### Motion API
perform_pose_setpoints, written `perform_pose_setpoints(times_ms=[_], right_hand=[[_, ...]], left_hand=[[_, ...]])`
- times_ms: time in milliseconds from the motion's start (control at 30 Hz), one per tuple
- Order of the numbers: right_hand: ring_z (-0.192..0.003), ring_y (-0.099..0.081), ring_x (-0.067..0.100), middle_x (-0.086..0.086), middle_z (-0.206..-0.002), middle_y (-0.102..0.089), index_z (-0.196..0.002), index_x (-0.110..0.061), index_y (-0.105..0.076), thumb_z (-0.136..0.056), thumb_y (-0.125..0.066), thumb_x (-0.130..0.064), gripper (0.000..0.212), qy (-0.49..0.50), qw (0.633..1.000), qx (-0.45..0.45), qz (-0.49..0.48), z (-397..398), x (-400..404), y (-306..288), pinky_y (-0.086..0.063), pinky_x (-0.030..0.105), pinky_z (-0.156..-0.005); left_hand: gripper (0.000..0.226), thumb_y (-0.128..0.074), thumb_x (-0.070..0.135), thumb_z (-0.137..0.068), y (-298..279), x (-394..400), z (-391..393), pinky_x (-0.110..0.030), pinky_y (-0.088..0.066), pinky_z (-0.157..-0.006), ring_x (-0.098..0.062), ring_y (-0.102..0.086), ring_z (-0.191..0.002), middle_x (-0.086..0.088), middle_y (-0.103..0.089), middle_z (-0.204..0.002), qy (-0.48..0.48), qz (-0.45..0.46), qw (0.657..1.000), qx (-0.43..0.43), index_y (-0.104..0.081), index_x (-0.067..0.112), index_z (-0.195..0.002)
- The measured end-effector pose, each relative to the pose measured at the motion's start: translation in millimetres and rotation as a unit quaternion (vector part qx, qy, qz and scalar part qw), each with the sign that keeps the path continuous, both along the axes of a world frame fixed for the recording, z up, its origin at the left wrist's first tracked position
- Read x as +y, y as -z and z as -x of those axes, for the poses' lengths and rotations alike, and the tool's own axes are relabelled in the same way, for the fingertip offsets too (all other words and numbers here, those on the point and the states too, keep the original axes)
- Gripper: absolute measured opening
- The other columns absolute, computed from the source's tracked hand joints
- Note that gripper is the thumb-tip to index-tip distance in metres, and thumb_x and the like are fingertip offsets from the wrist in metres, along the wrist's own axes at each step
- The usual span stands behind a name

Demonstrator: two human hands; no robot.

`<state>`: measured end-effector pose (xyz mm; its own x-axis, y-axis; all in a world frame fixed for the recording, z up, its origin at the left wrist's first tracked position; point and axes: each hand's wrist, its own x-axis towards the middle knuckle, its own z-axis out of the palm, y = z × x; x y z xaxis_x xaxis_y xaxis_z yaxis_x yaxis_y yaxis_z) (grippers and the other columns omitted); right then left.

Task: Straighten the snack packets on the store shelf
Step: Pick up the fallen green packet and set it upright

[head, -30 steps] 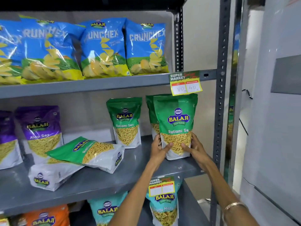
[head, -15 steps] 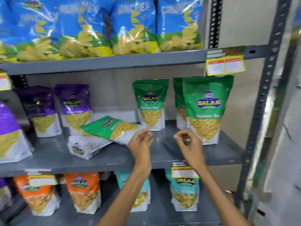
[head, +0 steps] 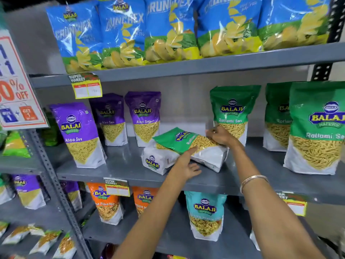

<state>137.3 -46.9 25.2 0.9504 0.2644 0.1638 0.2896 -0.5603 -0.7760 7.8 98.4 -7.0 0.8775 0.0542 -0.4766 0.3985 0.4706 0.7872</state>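
Observation:
A green Ratlami Sev packet lies flat and askew on the middle shelf, resting on another fallen packet that shows its white bottom. My left hand presses on the green packet's near edge. My right hand pinches its far right side. Upright green packets stand behind and at the right. Purple Aloo Sev packets stand upright to the left.
Blue Crunchex chip bags fill the top shelf. Orange and teal packets stand on the lower shelf. A discount sign hangs at the left beside a slotted upright. Price tags clip onto the shelf edges.
Both hands let go of the upright green packet at the right and moved left to the fallen green packet, now touching it. The view turned left.

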Motion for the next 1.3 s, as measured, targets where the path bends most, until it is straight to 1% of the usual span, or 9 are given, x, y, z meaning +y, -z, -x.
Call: perform_pose_setpoints(times_ms=[133,267,300,333,400,567,733,1033,1300], right_hand=[[-0.118,-0.065,0.034,0.016,-0.154,-0.052,-0.134,0.001,-0.064,-0.107,-0.050,-0.037,0.048,0.029,0.997,0.040,0.066,2.0,4.1,10.7,-0.043,0.034,-0.095],[-0.083,-0.062,0.026,0.013,-0.106,-0.069,-0.076,-0.009,-0.063,-0.107,-0.053,-0.032,0.041,0.027,0.997,0.049,0.058,20.4,1.2,6.1,-0.044,0.032,-0.074],[-0.089,-0.064,0.028,0.001,-0.092,-0.045,-0.081,-0.003,-0.068,-0.106,-0.054,-0.037,0.044,0.021,0.997,0.055,0.052,29.9,-0.9,4.6,-0.046,0.032,-0.075],[-0.088,-0.064,0.028,0.004,-0.115,-0.071,-0.092,0.004,-0.072,-0.103,-0.057,-0.045,0.052,0.016,0.997,0.058,0.042,41.4,-3.2,3.9,-0.048,0.032,-0.076],[-0.076,-0.059,0.021,-0.011,-0.069,-0.068,-0.094,-0.006,-0.074,-0.086,-0.062,-0.065,0.060,0.020,0.999,0.048,0.002,71.8,-9.1,4.7,-0.045,0.025,-0.067],[-0.112,-0.060,-0.008,-0.010,-0.139,-0.052,-0.148,-0.024,-0.044,-0.070,-0.085,-0.055,0.093,0.014,0.984,-0.006,-0.175,161.3,-16.8,35.0,-0.048,0.005,-0.088],[-0.118,-0.068,0.003,-0.012,-0.128,-0.069,-0.136,-0.037,-0.046,-0.059,-0.095,-0.047,0.092,0.000,0.950,-0.067,-0.305,256.4,-7.7,59.8,-0.055,0.038,-0.106],[-0.129,-0.061,0.008,-0.010,-0.136,-0.062,-0.135,-0.047,-0.044,-0.059,-0.096,-0.052,0.092,-0.018,0.919,-0.190,-0.345,354.5,-13.0,36.6,-0.054,0.021,-0.098],[-0.117,-0.072,0.010,-0.007,-0.128,-0.074,-0.132,-0.036,-0.060,-0.053,-0.100,-0.047,0.089,-0.014,0.931,-0.122,-0.345,350.7,-38.3,40.0,-0.061,0.023,-0.089]], left_hand=[[0.032,-0.069,0.029,-0.096,-6.4,-6.7,-7.9,-0.045,-0.038,-0.116,-0.032,-0.047,-0.140,-0.014,-0.054,-0.132,0.022,-0.039,0.999,-0.031,-0.061,0.016,-0.124],[0.016,-0.059,0.010,-0.098,-4.1,0.3,-9.9,-0.046,-0.046,-0.104,-0.026,-0.058,-0.086,-0.010,-0.058,-0.092,0.014,-0.036,0.998,-0.042,-0.056,0.014,-0.083],[0.019,-0.056,0.008,-0.098,-4.3,1.8,-7.9,-0.044,-0.050,-0.092,-0.025,-0.055,-0.077,-0.010,-0.056,-0.085,0.015,-0.028,0.998,-0.051,-0.054,0.013,-0.080],[0.021,-0.054,0.007,-0.098,-4.6,3.1,-3.8,-0.040,-0.051,-0.079,-0.025,-0.054,-0.073,-0.010,-0.054,-0.081,0.025,-0.024,0.997,-0.063,-0.053,0.013,-0.077],[0.025,-0.050,0.005,-0.098,-1.4,7.9,11.3,-0.033,-0.046,-0.066,-0.025,-0.053,-0.069,-0.010,-0.052,-0.076,0.036,-0.005,0.995,-0.091,-0.051,0.013,-0.074],[0.028,-0.054,-0.010,-0.098,22.4,33.2,55.6,-0.037,-0.056,-0.097,-0.028,-0.067,-0.107,-0.016,-0.070,-0.119,0.036,0.046,0.965,-0.254,-0.063,0.003,-0.122],[0.052,-0.056,-0.011,-0.096,23.3,48.2,123.4,-0.056,-0.041,-0.118,-0.043,-0.054,-0.139,-0.024,-0.061,-0.146,0.064,0.000,0.942,-0.329,-0.048,0.001,-0.146],[0.059,-0.070,0.014,-0.090,-14.9,45.4,238.2,-0.039,-0.051,-0.112,-0.023,-0.062,-0.134,-0.008,-0.065,-0.145,0.076,-0.012,0.896,-0.437,-0.054,0.029,-0.145],[0.063,-0.073,0.018,-0.093,-1.7,27.8,223.2,-0.036,-0.049,-0.112,-0.026,-0.058,-0.139,-0.010,-0.060,-0.150,0.125,-0.011,0.886,-0.447,-0.048,0.027,-0.150]])
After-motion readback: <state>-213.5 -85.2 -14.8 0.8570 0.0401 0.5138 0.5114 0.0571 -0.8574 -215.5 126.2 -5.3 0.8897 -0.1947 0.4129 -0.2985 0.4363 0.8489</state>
